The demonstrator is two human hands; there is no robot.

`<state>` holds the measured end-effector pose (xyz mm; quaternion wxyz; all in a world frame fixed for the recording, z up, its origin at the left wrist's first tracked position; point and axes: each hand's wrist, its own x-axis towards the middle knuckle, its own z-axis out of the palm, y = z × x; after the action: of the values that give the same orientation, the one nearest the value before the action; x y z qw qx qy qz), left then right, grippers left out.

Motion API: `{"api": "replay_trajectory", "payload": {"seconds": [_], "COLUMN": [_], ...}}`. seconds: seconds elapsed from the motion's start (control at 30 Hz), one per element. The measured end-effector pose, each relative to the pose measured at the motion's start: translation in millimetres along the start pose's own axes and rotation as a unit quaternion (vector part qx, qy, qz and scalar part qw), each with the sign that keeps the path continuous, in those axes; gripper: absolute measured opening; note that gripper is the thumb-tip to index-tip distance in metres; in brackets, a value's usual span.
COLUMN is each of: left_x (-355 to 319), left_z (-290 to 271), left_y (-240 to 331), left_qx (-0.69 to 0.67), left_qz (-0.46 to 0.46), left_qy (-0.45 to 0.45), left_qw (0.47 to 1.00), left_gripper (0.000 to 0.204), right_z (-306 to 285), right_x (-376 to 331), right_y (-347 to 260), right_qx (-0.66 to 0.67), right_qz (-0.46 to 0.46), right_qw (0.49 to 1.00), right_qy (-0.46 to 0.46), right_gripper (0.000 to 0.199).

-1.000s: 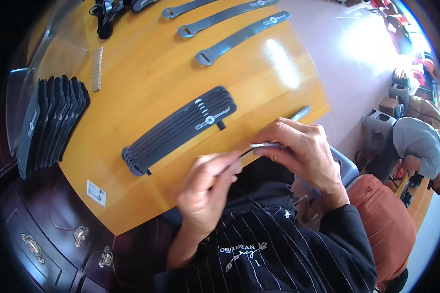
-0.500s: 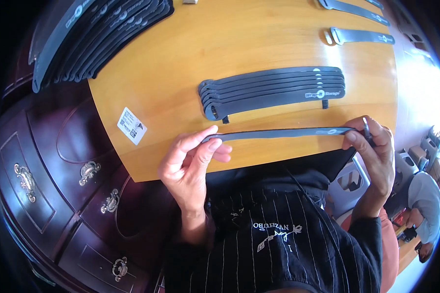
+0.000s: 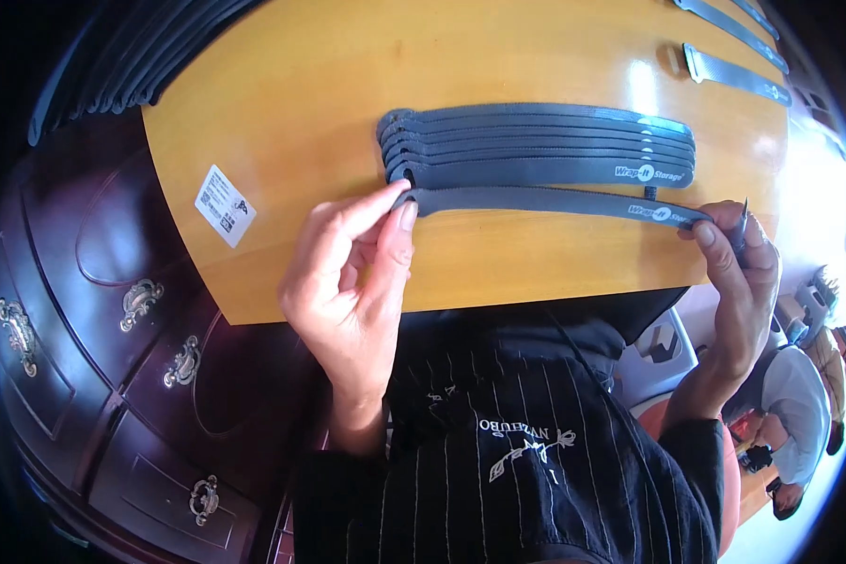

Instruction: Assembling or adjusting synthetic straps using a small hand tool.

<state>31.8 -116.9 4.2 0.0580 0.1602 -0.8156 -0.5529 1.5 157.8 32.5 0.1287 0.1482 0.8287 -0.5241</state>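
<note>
A long grey fabric strap (image 3: pixel 536 200) lies stretched flat on the yellow wooden table (image 3: pixel 348 103), just below a neat stack of the same grey straps (image 3: pixel 536 146). My left hand (image 3: pixel 348 282) pinches the strap's left end between thumb and forefinger. My right hand (image 3: pixel 738 273) holds its right end near the table's right edge. The strap runs straight between both hands and sits parallel to the stack, almost touching it.
Further grey straps (image 3: pixel 733 73) lie at the table's far right. A dark pile of more straps (image 3: pixel 132 66) sits at the far left. A white label (image 3: pixel 224 204) is stuck on the tabletop. A dark wooden drawer cabinet (image 3: pixel 113 357) stands at left. Another person (image 3: pixel 799 423) is at lower right.
The strap has been pulled out from a short hold in front of me to full length, then moved up against the stack. My head has turned, shifting the table in view.
</note>
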Motion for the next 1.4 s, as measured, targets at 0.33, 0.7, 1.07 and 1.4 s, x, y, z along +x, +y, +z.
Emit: {"api": "replay_trajectory", "payload": {"seconds": [0.33, 0.7, 1.07, 1.4], "left_x": [1, 4, 3, 3], "left_z": [7, 7, 13, 12], "left_y": [-4, -2, 2, 3], "left_qx": [-0.001, 0.004, 0.008, 0.012], "left_qz": [-0.025, -0.032, -0.063, -0.064], "left_qy": [0.027, 0.022, 0.017, 0.003], "left_qw": [0.999, 0.999, 0.998, 0.998], "left_gripper": [0.016, 0.015, 0.015, 0.013], "right_z": [-5, 1, 0, 3], "right_x": [2, 6, 6, 16], "right_y": [6, 8, 7, 12], "right_qx": [-0.029, -0.006, -0.018, -0.078], "right_qz": [0.002, 0.007, 0.0, -0.074], "right_qw": [1.0, 1.0, 0.999, 0.994], "right_qy": [-0.006, 0.023, 0.032, 0.034], "right_gripper": [0.014, 0.013, 0.013, 0.019]}}
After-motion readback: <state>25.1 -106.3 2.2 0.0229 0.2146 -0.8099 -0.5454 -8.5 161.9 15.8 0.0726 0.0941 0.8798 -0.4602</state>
